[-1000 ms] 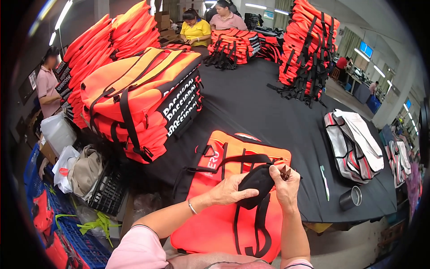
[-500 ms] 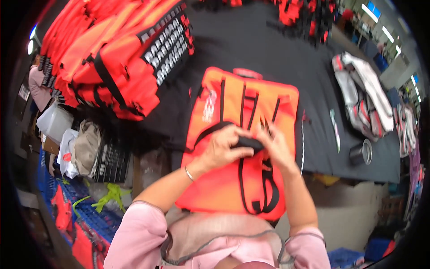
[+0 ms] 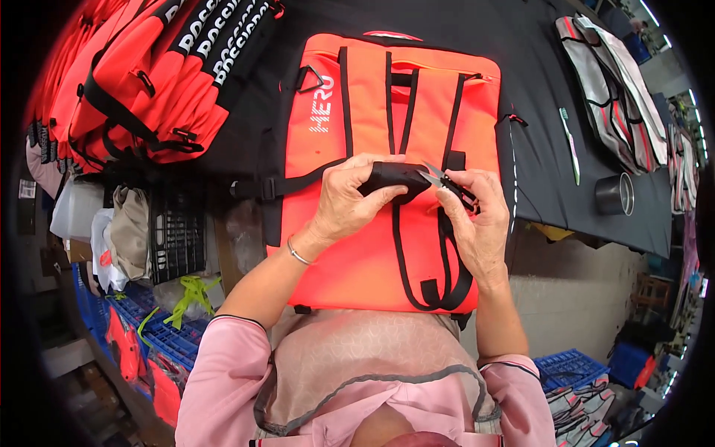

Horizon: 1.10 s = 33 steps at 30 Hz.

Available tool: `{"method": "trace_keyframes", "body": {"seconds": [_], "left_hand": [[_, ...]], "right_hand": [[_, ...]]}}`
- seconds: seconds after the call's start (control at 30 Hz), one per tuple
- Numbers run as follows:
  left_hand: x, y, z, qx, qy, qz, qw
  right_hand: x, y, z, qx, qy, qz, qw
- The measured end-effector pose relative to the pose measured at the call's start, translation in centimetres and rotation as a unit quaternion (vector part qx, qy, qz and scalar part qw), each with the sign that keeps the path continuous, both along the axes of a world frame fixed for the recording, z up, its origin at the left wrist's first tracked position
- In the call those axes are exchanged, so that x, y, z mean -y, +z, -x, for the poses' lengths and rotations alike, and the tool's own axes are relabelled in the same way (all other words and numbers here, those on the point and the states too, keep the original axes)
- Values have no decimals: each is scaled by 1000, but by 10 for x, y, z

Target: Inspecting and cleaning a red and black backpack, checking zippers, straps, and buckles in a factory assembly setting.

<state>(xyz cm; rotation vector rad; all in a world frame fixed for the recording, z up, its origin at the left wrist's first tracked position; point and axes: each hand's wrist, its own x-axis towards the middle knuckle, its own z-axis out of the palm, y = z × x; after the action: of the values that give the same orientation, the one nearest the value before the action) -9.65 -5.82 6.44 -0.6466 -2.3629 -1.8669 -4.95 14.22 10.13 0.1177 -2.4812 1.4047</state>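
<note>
An orange-red backpack [image 3: 339,257] with black-edged shoulder straps lies in front of me, strap side up. My left hand [image 3: 344,200] is closed on a black fabric strap wrap [image 3: 396,176], with thumb below and fingers above, lifted over the bag's middle. In my right hand [image 3: 480,220] is a pair of small black-handled thread snips [image 3: 460,192]. Their pointed metal blades are parted and lie at the right end of the black wrap. Whether a thread is between the blades is too small to tell. A black strap with a buckle [image 3: 268,188] runs off the bag's left side.
Several similar red bags [image 3: 138,89] are stacked at the left on the black-covered table [image 3: 521,45]. To the right lie a toothbrush [image 3: 570,147], a metal cup [image 3: 614,195] and a grey-white bag [image 3: 611,89]. A black crate [image 3: 177,242] and blue crates [image 3: 175,339] stand at the lower left.
The backpack and table sit higher in the view. My left hand keeps the black wrap, while the right hand's snips now show clearly with their blades at its end.
</note>
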Motion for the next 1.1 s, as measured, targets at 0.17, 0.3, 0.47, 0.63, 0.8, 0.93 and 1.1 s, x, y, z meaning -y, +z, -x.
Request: {"method": "trace_keyframes", "body": {"seconds": [0.17, 0.3, 0.47, 0.63, 0.8, 0.93, 1.1], "left_hand": [[-1, -3, 0, -46, 2, 9, 999], [-1, -3, 2, -37, 0, 12, 999], [1, -5, 6, -44, -1, 12, 999], [-1, -2, 3, -36, 1, 12, 999], [0, -6, 4, -40, -1, 17, 999], [1, -5, 1, -37, 0, 12, 999], [0, -4, 2, -35, -5, 22, 999]], "right_hand": [[2, -3, 2, 1, 28, 22, 999], [3, -4, 6, -6, 40, 7, 999], [1, -6, 10, -25, 33, 29, 999], [4, -4, 6, 8, 33, 33, 999], [3, -10, 9, 32, 38, 53, 997], [4, -9, 7, 5, 44, 34, 998], [2, -10, 10, -29, 45, -7, 999]]}}
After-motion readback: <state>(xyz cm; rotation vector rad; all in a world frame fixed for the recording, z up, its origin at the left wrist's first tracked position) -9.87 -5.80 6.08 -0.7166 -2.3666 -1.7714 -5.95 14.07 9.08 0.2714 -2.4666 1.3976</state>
